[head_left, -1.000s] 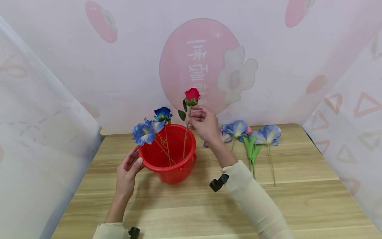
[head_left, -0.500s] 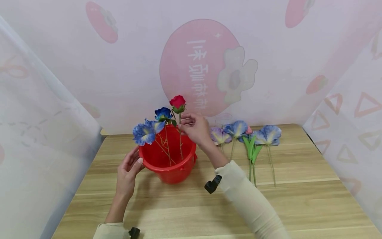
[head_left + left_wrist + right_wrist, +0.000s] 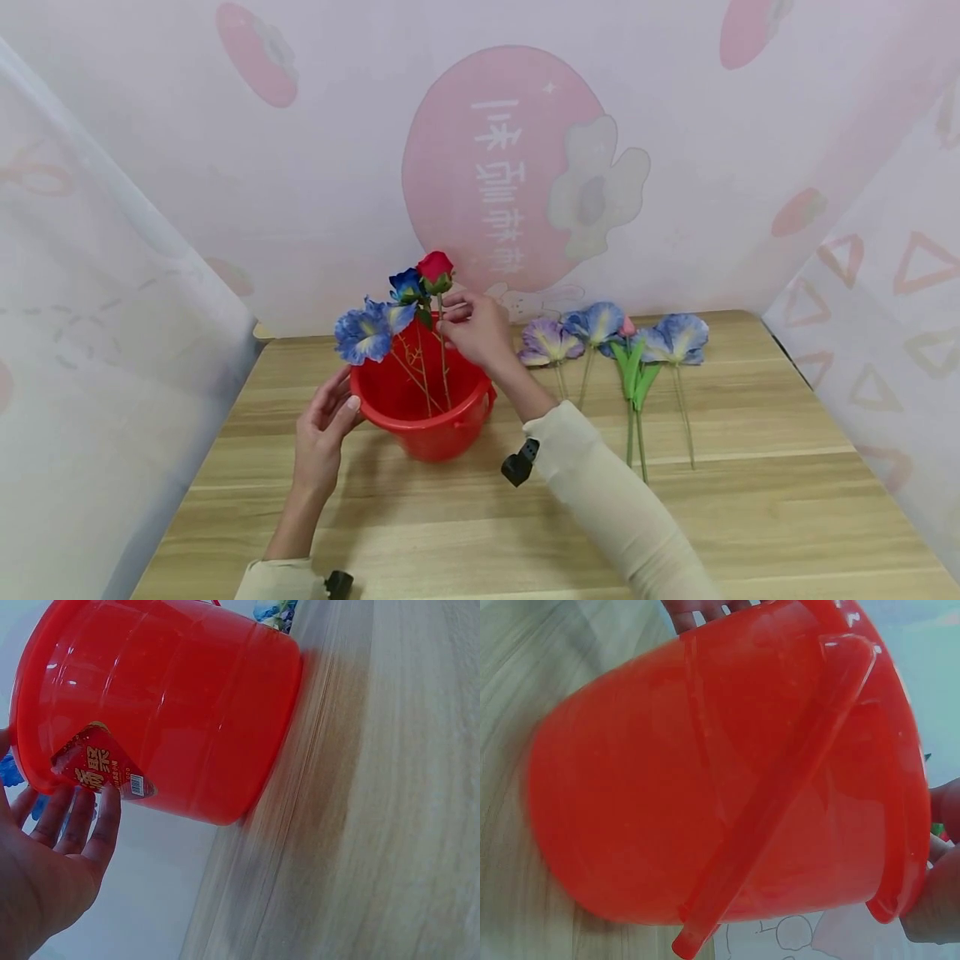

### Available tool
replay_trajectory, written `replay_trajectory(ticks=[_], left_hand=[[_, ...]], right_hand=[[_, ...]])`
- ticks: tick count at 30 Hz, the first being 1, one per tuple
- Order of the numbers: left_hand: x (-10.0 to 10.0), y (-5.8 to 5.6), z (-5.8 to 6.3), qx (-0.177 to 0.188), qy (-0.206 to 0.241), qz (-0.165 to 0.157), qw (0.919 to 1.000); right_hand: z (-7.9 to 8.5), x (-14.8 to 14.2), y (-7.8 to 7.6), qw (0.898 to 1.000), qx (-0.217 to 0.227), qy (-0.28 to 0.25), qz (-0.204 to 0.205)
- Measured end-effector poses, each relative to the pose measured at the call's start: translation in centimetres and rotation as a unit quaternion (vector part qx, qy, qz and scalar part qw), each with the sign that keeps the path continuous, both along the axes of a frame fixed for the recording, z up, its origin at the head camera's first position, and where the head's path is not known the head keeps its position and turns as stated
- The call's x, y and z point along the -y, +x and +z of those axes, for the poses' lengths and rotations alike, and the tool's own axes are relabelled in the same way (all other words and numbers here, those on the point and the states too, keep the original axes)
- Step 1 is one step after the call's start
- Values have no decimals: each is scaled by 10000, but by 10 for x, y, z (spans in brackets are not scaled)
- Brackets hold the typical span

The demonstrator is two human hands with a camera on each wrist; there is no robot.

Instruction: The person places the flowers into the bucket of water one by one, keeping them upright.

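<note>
A red plastic bucket (image 3: 435, 440) stands on the wooden table. My left hand (image 3: 322, 429) holds it at the near left rim, thumb at the edge and fingers against the outer wall; a label (image 3: 101, 761) shows beside the fingertips. Above the bucket, my right hand (image 3: 477, 333) pinches the stem of a red artificial rose (image 3: 435, 270), whose lower stem reaches inside. A dark blue rose (image 3: 406, 284) and a blue iris-like flower (image 3: 363, 333) lean in the bucket. The rose head overlaps the dark blue one in the head view.
On the table to the right lie a purple flower (image 3: 551, 340), blue flowers (image 3: 678, 337) and a pink tulip (image 3: 627, 327) with green leaves. The bucket's handle (image 3: 780, 799) hangs down its right side. A printed wall sheet (image 3: 322, 192) rises behind the table.
My right hand has moved left and slightly down with the red rose, bringing it beside the dark blue rose. The purple flower has come into fuller view. The left hand stays put.
</note>
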State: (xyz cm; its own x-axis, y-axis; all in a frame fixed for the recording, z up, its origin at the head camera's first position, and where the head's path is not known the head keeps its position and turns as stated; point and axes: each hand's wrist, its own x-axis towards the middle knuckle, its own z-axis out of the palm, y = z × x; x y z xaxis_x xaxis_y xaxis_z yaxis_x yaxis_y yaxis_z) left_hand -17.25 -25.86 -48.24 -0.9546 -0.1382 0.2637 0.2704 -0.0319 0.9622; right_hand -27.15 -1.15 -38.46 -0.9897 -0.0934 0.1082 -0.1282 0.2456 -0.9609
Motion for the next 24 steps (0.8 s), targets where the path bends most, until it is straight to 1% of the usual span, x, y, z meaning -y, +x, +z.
replay_trajectory(ticks=[7,11,14,17,20,24], left_hand=[[0,1,0,5,-15,31,10000],[-1,2,-1,93,-93,66,9999],[-1,2,-2,99,-112,87,9999],[-1,1,-2,69,-89,94,9999],[0,0,-2,57,-78,89,9999],[0,0,-1,83,-99,85,9999]], right_hand=[[5,0,0,9987,66,513,7],[7,-4,3,9975,283,643,83],[8,-8,6,9975,436,534,158],[9,-13,9,9981,480,319,220],[10,-18,11,9985,471,56,281],[11,-29,15,9986,364,-153,345]])
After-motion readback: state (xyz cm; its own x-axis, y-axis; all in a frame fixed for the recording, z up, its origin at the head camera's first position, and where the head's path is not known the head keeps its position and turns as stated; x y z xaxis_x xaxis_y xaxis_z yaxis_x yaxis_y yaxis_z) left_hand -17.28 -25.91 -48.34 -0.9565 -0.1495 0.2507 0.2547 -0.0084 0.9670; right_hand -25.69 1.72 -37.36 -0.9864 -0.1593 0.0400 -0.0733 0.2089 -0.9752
